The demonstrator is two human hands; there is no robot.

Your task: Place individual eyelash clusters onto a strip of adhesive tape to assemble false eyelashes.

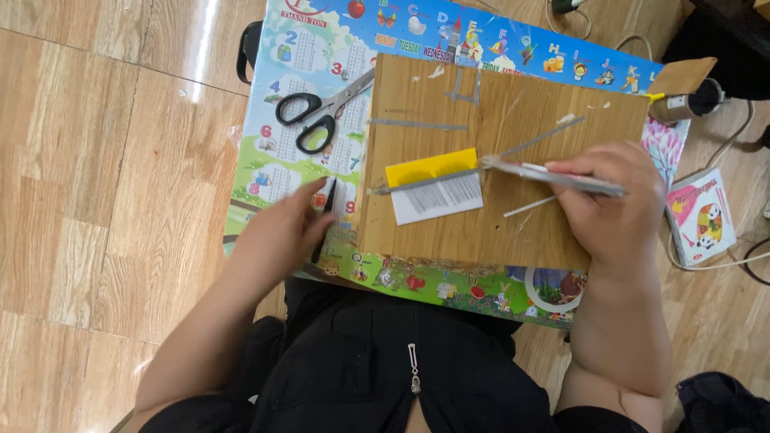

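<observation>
Wooden board (449, 232): my right hand (613, 200) is pinching grey strips (553, 176); left hand (293, 228) is gripping a black pen (325, 210); several strips already stuck, card (437, 196) untrimmed.

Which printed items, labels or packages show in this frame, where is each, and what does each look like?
Children's table top: under the wooden board, pale blue and green, with cartoon pictures, letters and number grids.
Small card: middle of the board, rectangular, yellow top, white bottom with a barcode.
Booklet: on the floor at right, pink and white with a panda picture.
No screens are in view.
</observation>
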